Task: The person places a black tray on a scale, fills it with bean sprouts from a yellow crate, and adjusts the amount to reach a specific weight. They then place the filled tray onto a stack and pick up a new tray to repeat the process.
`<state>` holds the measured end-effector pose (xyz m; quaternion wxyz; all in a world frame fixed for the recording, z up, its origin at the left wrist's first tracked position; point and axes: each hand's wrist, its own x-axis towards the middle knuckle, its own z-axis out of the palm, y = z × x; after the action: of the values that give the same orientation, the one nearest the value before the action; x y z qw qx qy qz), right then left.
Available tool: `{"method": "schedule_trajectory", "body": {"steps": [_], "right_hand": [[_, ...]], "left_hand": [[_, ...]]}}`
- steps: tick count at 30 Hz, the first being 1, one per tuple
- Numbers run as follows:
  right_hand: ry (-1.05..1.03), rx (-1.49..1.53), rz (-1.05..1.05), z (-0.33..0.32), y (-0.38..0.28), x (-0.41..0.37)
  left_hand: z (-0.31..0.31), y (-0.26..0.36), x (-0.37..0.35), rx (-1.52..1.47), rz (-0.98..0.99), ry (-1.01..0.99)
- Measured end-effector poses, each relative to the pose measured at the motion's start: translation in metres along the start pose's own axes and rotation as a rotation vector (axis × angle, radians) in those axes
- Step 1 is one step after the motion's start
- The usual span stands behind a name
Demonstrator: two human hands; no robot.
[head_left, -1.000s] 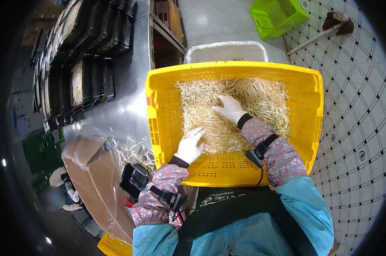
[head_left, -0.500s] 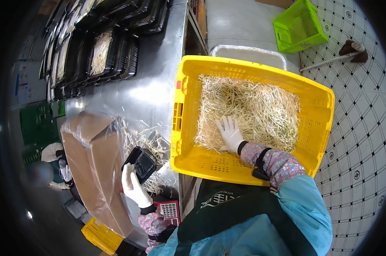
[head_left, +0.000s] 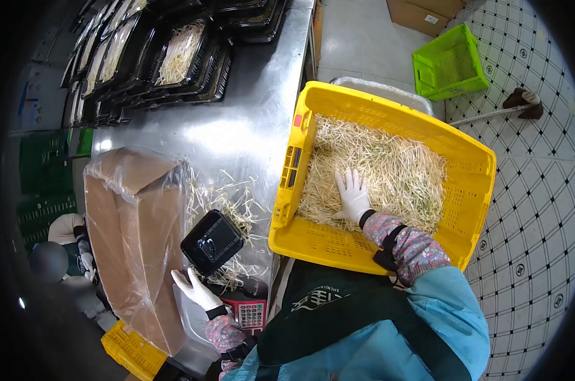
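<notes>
My right hand (head_left: 353,198), in a white glove, lies with fingers spread on a mass of bean sprouts (head_left: 389,168). The sprouts fill much of a yellow perforated crate (head_left: 389,98). My left hand (head_left: 197,289), gloved in white too, is open with fingers apart just below a black plastic tray (head_left: 212,242). That tray holds nothing and sits tilted in this view, right over loose sprouts (head_left: 230,190) on the metal table. Close to my left wrist is a red scale with a keypad (head_left: 251,315).
Stacked black trays of sprouts (head_left: 182,57) stand at the table's far end. A cardboard box lined with plastic (head_left: 135,247) lies along the left. Beyond the yellow crate are a green crate (head_left: 451,63) and a cardboard box (head_left: 424,16). Another person (head_left: 71,247) is at the far left.
My left hand has let go of the black tray and moved down off it, fingers now spread. The right hand stays on the sprouts. The camera view has shifted slightly.
</notes>
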<state>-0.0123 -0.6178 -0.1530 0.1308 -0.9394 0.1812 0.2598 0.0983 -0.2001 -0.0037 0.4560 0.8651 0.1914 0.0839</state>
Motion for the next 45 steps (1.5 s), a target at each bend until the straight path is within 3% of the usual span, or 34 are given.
{"method": "schedule_trajectory", "body": {"steps": [9,12,13,16,17,18,22,25,26,28,31,35,39,41,45], "right_hand": [[0.109,0.180,0.032,0.023,0.034,0.036],[0.070,0.204,0.028,0.022,0.036,0.032],[0.091,0.264,0.007,0.016,0.037,0.026],[0.125,0.376,-0.058,0.003,0.046,0.005],[0.118,0.373,-0.082,-0.001,0.052,-0.001],[0.118,0.371,-0.105,-0.007,0.055,-0.006],[0.092,0.377,-0.067,-0.049,0.063,-0.037],[0.251,0.347,-0.262,-0.092,0.053,-0.064],[0.213,0.314,-0.280,-0.115,0.043,-0.075],[0.291,0.244,-0.392,-0.133,0.028,-0.081],[0.390,0.101,-0.534,-0.162,-0.012,-0.093],[0.402,-0.072,-0.690,-0.195,-0.090,-0.120],[0.577,-0.018,-0.943,-0.178,-0.180,-0.130],[0.523,-0.095,-1.075,-0.188,-0.226,-0.164],[0.507,0.130,-1.422,-0.147,-0.331,-0.192]], "left_hand": [[0.005,-0.038,-0.006,-0.429,-0.377,-0.100],[0.012,-0.064,-0.010,-0.353,-0.187,-0.125],[0.018,-0.068,-0.010,-0.409,-0.206,-0.112],[0.035,-0.070,-0.010,-0.358,-0.253,0.005],[0.043,-0.064,-0.010,-0.506,-0.373,0.065],[0.051,-0.061,-0.010,-0.462,-0.338,0.190],[0.055,-0.026,-0.018,-0.742,-0.256,0.369],[0.044,0.023,-0.040,-0.792,-0.135,0.404],[0.038,0.034,-0.044,-0.847,-0.068,0.333],[0.038,0.050,-0.055,-0.638,0.231,0.422],[0.028,0.125,-0.107,-0.257,0.652,0.486],[0.021,0.160,-0.156,0.166,1.052,0.280],[0.013,0.129,-0.158,0.335,0.904,0.128],[-0.010,0.089,-0.143,0.046,0.714,0.154],[-0.091,0.015,-0.128,-0.434,0.395,0.198]]}}
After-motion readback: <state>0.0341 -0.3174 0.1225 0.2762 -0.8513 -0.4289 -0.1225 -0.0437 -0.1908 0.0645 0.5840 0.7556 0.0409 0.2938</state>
